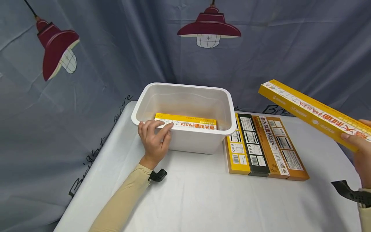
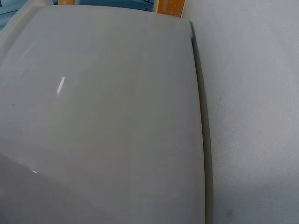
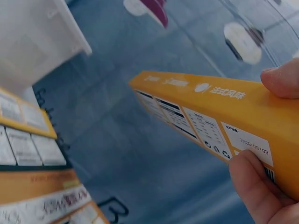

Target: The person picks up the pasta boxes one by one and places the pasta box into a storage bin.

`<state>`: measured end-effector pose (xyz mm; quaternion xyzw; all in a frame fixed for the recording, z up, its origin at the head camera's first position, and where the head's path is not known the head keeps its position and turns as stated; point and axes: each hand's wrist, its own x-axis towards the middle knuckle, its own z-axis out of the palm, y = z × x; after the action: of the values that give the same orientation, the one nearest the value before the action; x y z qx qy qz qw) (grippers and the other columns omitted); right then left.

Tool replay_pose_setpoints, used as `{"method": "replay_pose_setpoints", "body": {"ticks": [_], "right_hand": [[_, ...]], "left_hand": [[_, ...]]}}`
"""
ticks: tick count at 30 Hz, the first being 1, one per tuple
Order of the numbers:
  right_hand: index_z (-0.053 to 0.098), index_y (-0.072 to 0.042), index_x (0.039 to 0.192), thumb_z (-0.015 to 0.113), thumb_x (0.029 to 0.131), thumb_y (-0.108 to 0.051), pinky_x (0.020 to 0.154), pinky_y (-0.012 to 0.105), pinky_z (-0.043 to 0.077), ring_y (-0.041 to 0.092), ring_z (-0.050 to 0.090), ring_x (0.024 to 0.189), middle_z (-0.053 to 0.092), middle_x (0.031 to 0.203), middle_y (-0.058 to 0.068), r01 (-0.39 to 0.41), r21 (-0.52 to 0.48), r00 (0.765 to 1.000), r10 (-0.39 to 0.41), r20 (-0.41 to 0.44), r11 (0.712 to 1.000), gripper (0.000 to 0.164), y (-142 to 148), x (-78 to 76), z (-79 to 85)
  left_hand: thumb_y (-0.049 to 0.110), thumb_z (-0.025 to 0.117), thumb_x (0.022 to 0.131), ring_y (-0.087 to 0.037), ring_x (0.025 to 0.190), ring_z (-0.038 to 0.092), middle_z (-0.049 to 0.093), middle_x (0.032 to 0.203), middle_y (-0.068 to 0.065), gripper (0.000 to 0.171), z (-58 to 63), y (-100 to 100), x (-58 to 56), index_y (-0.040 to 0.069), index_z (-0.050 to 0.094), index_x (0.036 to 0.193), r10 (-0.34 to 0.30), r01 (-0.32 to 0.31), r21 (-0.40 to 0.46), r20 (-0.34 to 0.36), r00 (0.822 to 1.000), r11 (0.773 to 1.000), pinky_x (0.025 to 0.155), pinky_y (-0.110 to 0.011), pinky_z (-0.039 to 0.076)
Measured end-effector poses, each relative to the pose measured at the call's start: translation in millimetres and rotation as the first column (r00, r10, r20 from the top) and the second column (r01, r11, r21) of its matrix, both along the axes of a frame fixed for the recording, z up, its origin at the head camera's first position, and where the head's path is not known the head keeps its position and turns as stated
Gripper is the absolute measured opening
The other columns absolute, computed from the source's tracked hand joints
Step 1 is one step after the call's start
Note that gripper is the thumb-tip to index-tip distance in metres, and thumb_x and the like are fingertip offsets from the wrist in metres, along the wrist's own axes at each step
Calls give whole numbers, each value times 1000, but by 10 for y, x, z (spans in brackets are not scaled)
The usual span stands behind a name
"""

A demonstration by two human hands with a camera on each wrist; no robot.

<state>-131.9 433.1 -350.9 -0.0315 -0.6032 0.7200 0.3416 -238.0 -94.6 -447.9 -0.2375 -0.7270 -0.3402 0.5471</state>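
A white plastic bin (image 1: pixel 200 140) stands at the middle of the table; its outer wall fills much of the left wrist view. My left hand (image 1: pixel 155 141) grips the front rim near its left corner, fingers hooked over the edge. Inside the bin lies a yellow pasta box (image 1: pixel 200 124), partly hidden by the front wall. Up at the right, my right hand (image 1: pixel 362 151) holds a second long yellow pasta box (image 1: pixel 307 108) by one end, raised above the table and tilted. In the right wrist view, the thumb and a finger pinch this box (image 3: pixel 196 93) from opposite sides.
Right of the bin lies a row of flat boxes side by side: a yellow one (image 1: pixel 239 158), a dark green one (image 1: pixel 258 169), and orange-brown ones (image 1: pixel 298 174). A white cloth covers the table (image 1: pixel 208 196). Behind hangs a grey-blue curtain (image 1: pixel 116 48) printed with lamps.
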Motion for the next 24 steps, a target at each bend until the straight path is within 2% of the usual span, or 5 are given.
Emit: {"method": "replay_pose_setpoints", "body": {"ticks": [2, 6, 13, 19, 24], "right_hand": [[59, -1, 127, 57, 88, 20, 86, 11, 53, 18, 51, 111, 52, 124, 8, -63, -11, 997, 63, -37, 998, 45, -70, -53, 72], [58, 2, 127, 58, 87, 22, 85, 14, 55, 20, 51, 113, 52, 126, 9, -120, -13, 992, 119, -51, 993, 45, -239, -169, 221], [57, -7, 130, 62, 87, 18, 83, 9, 53, 14, 49, 113, 47, 126, 1, -190, 103, 980, 182, 80, 976, 50, -542, -352, 420], [59, -7, 130, 63, 85, 19, 82, 12, 55, 17, 51, 111, 48, 126, 3, -312, 138, 949, 301, 90, 940, 51, -876, -603, 568], [59, -10, 130, 65, 85, 17, 83, 11, 54, 18, 50, 109, 48, 127, 2, -386, 213, 921, 360, 149, 898, 52, -1145, -774, 630]], "left_hand": [[8, 59, 89, -32, 106, 49, 62, 102, -12, 24, -3, 0, -2, 13, 79, 103, 5, -5, -4, -5, 1000, 1000, 113, -52, 17], [9, 59, 90, -33, 106, 49, 62, 102, -12, 24, -5, 1, -5, 14, 79, 103, 9, -9, -9, -11, 1000, 1000, 112, -53, 17], [8, 59, 90, -32, 107, 49, 62, 102, -12, 25, -1, -6, -7, 13, 79, 104, 3, -3, -9, -10, 1000, 1000, 115, -49, 16], [8, 60, 89, -33, 106, 49, 62, 102, -12, 25, 1, -10, -18, 13, 79, 103, 10, -11, -8, -21, 1000, 1000, 113, -50, 17], [9, 61, 88, -34, 106, 50, 62, 101, -13, 23, -2, 8, -13, 14, 79, 101, 15, -16, -13, -27, 1000, 1000, 111, -52, 19]]}}
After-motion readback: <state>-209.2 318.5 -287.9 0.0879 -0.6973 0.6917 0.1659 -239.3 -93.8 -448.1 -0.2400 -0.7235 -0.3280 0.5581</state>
